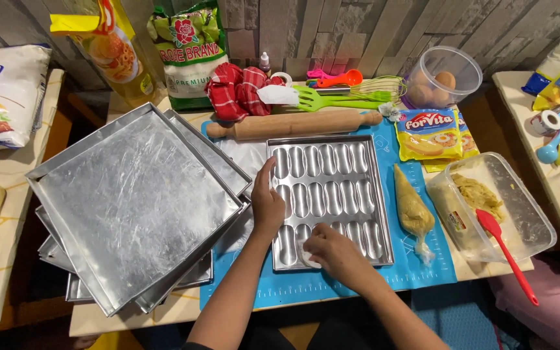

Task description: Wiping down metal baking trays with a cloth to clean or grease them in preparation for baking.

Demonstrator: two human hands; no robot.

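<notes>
The metal mould tray [332,188], with its rows of oblong hollows, is seen lying flat on the blue mat [422,272] at the middle of the desk [98,321], directly in front of the person; the hollows run with their long axis away from the person, while the rows cross from left to right. The right hand [333,251] is laid over the near row at the tray's front edge, fingers curled down onto a small whitish wad [307,254] pressed into a hollow; the wad is largely covered, so its kind cannot be told. The left hand [267,204] is set on the tray's left rim with fingers spread and flat, gripping nothing, only resting on the tray. Both hands are in contact with the tray; the right is nearer the front hollows, the left nearer the left column. Just right of the tray a filled piping bag [413,210] is found lying lengthwise, and beyond it a clear tub [520,214] holding dough and a red spatula [505,254]. Behind the tray a wooden rolling pin [293,124] is laid crosswise. To the left, a stack of flat baking trays [131,201] is piled askew, overlapping the mat. Behind all this a stone-faced wall [358,26] stands, against which bags of supplies lean.
</notes>
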